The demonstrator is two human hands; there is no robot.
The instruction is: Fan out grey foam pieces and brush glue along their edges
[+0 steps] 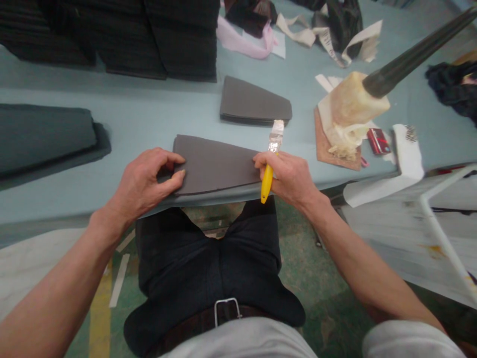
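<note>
A dark grey tapered piece (216,165) lies at the table's front edge, its wide end to the left. My left hand (149,180) has thumb and index finger at that wide end, slightly apart, touching its edge. At the narrow right end is my right hand (285,175), with a brush with a yellow handle (267,184) held in its closed fingers, bristles pointing away from me. The right fingertips also touch the piece's edge. Just behind, a stack of similar grey pieces (253,99) sits beyond the brush tip.
Tall dark stacks (179,37) stand at the back left. Dark green pieces (44,139) lie left on the blue-green table (145,112). To the right are a yellowish container (350,99) with a dark rod, a red packet (378,141) and a white strip (408,154). Fabric scraps lie behind.
</note>
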